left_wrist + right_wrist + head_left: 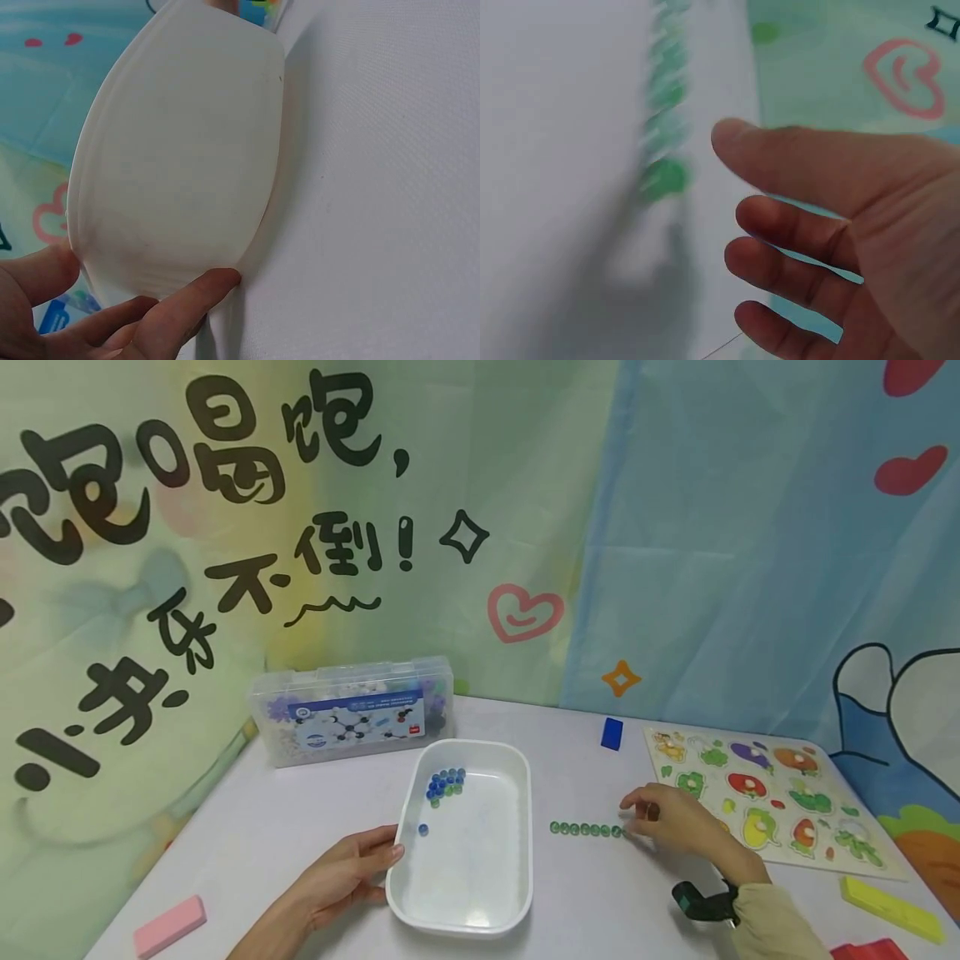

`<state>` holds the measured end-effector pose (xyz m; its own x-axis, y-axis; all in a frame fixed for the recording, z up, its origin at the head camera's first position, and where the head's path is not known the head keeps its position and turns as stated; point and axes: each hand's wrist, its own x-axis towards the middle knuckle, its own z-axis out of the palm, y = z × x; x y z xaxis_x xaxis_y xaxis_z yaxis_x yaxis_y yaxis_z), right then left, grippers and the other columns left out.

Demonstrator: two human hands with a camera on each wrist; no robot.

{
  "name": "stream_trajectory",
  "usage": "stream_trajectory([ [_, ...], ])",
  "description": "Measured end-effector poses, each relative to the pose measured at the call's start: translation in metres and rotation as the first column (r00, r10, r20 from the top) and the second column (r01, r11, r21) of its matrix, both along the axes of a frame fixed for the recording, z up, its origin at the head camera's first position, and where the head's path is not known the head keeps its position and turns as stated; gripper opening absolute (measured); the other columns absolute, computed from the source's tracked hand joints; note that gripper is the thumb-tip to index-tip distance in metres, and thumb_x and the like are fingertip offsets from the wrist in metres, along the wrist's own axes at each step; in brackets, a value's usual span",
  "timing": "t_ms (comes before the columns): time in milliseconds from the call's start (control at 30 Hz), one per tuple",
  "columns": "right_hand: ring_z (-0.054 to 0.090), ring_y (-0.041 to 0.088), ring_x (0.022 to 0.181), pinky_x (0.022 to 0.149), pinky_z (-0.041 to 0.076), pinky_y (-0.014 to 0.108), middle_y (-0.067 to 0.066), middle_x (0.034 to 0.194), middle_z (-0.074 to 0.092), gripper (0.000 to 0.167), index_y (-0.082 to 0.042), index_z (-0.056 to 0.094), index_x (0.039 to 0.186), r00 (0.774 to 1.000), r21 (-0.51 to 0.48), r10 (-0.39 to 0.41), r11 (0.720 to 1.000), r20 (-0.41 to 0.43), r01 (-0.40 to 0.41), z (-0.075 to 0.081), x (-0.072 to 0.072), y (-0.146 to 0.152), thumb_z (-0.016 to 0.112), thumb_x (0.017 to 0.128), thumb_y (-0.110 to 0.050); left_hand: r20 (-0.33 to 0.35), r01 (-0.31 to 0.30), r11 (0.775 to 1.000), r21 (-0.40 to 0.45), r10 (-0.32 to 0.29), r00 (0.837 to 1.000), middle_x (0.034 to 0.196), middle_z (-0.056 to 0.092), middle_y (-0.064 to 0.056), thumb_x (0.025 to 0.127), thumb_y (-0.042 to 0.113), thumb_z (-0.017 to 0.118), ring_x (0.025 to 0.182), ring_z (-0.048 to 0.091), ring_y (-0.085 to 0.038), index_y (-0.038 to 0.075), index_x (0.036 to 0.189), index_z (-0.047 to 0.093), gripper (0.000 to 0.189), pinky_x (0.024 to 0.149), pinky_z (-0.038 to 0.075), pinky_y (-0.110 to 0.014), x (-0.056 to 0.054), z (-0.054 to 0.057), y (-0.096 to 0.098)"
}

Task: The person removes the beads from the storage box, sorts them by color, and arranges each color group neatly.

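Note:
My left hand (341, 872) grips the left side of a white plastic tray (480, 893), thumb at the rim and fingers against its outer side. In the left wrist view the underside of the tray shows, tilted above the table. Blue marbles (438, 787) and a few green ones (453, 790) gather at the tray's upper left, with a single blue marble (423, 830) apart below them. A straight row of green marbles (585, 829) lies right of the tray. By its right end hovers my right hand (678, 822), fingers loosely bent, nothing visible between them in the right wrist view.
Behind the tray stands a clear lidded box (352, 710) of coloured pieces. A blue block (612, 734) lies at the back, and a vegetable picture board (780, 802) on the right. Pink (169, 927) and yellow (892, 908) blocks lie near the front corners, with something red (870, 951).

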<state>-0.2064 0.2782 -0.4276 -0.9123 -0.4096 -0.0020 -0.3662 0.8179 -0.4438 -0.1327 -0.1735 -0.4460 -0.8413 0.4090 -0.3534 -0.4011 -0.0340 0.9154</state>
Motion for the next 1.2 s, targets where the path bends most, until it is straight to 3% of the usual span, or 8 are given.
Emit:
stream_trajectory([
  [300,0.050,0.002,0.071,0.057,0.044,0.019,-0.006,0.082,0.060,0.026,-0.009,0.070,0.106,0.979,-0.029,0.162,0.986,-0.120,-0.167,0.051,-0.017,-0.059,0.075,0.084,-0.022,-0.004,-0.006,1.000,0.002,0.006,1.000,0.147,0.043,-0.025,0.098,0.024,0.057,0.106,0.063,-0.018,-0.009,0.149,0.022,0.071,0.088,0.058,-0.041,-0.001,0.000,-0.001],
  [533,0.053,0.005,0.074,0.063,0.047,0.018,-0.006,0.084,0.062,0.022,-0.013,0.072,0.105,0.964,-0.014,0.253,0.967,-0.082,-0.255,0.065,-0.029,-0.136,0.073,0.086,-0.024,-0.002,-0.012,1.000,0.004,0.012,1.000,0.147,0.042,-0.025,0.098,0.024,0.057,0.106,0.064,-0.018,-0.009,0.149,0.021,0.070,0.087,0.058,-0.041,-0.001,0.000,-0.003],
  [700,0.052,0.007,0.073,0.064,0.046,0.018,-0.004,0.083,0.062,0.020,-0.012,0.072,0.103,0.941,-0.003,0.338,0.941,-0.027,-0.339,0.059,-0.035,-0.190,0.073,0.086,-0.023,-0.002,-0.001,1.000,0.010,0.001,1.000,0.148,0.041,-0.025,0.098,0.024,0.056,0.107,0.063,-0.019,-0.009,0.150,0.020,0.071,0.087,0.058,-0.039,-0.001,0.000,-0.003],
  [933,0.052,0.007,0.072,0.065,0.044,0.018,-0.001,0.081,0.064,0.017,-0.010,0.073,0.099,0.903,0.008,0.429,0.903,-0.006,-0.429,0.032,-0.041,-0.235,0.075,0.085,-0.019,-0.006,0.020,0.999,0.044,-0.019,1.000,0.145,0.045,-0.022,0.099,0.022,0.054,0.108,0.063,-0.019,-0.008,0.150,0.021,0.068,0.087,0.058,-0.038,-0.001,-0.003,-0.003],
  [1200,0.048,0.006,0.070,0.063,0.041,0.020,-0.004,0.075,0.059,0.021,-0.015,0.073,0.097,0.922,0.126,0.386,0.913,0.034,-0.387,0.010,-0.042,-0.246,0.080,0.078,-0.016,-0.034,0.031,0.998,0.063,-0.028,0.999,0.147,0.043,-0.023,0.100,0.021,0.054,0.109,0.062,-0.019,-0.009,0.149,0.021,0.067,0.089,0.057,-0.040,0.000,-0.003,-0.002],
])
